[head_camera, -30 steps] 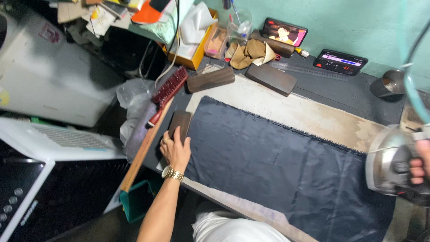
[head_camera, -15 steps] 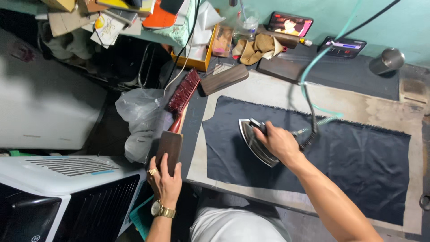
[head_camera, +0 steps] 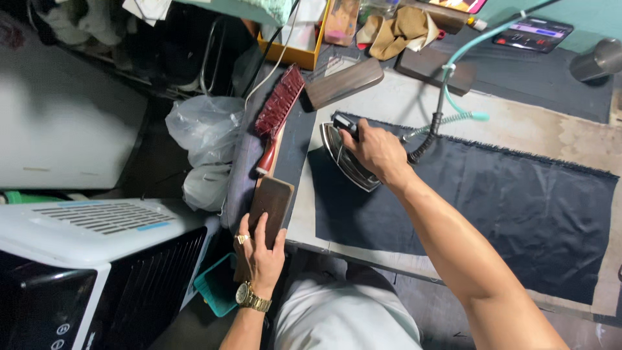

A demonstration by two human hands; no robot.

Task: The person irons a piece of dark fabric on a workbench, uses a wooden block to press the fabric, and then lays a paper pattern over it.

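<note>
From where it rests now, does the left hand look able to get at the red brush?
Probably yes. The left hand rests on a wooden block, and the red brush lies just beyond that block along the same table edge, with nothing between them. The hand would first have to let go of the block.

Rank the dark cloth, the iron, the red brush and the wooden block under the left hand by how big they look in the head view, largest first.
1. Dark cloth, by far the largest.
2. Red brush.
3. Wooden block under the left hand and the iron held by the right hand: both partly covered, too close to rank.
</note>
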